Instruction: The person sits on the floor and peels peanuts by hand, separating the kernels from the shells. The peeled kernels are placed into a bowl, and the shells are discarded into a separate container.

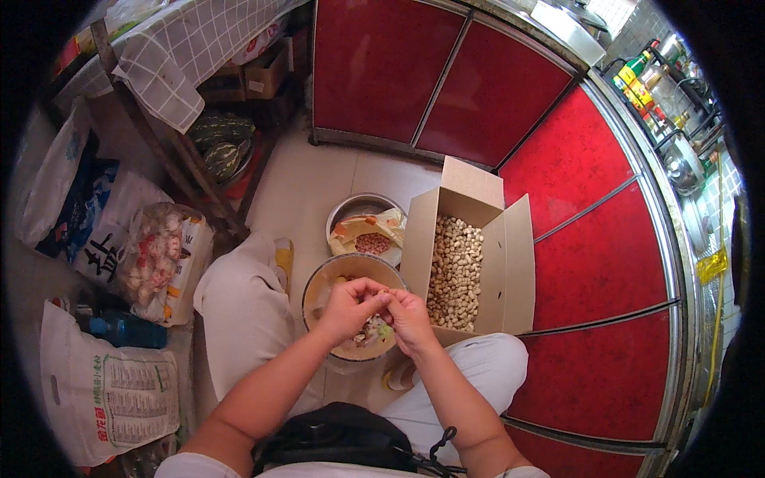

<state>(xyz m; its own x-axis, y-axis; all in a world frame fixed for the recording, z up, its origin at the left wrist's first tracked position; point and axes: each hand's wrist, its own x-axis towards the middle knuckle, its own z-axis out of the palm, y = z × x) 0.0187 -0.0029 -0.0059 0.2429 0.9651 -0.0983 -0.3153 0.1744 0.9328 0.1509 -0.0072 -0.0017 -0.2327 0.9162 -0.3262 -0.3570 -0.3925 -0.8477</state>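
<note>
My left hand (pixel 351 306) and my right hand (pixel 410 318) meet fingertip to fingertip above a round waste bin (pixel 311 325). Pinched between them is a small tan peanut (pixel 383 292), mostly covered by the fingers. Scraps and shell bits (pixel 364 339) lie inside the bin below. Just beyond it, a metal basin (pixel 336 216) holds an opened yellowish bag (pixel 391 222) with shelled pink peanuts (pixel 372 243) in it. To the right, an open cardboard box (pixel 419 242) contains many unshelled peanuts (pixel 457 275).
Red cabinets (pixel 588 352) run along the right and far sides. At left stand a white printed sack (pixel 140 388), a bag of garlic (pixel 155 254) and a metal table leg (pixel 206 185). Striped melons (pixel 221 140) sit under the cloth-covered table. My knees flank the bin.
</note>
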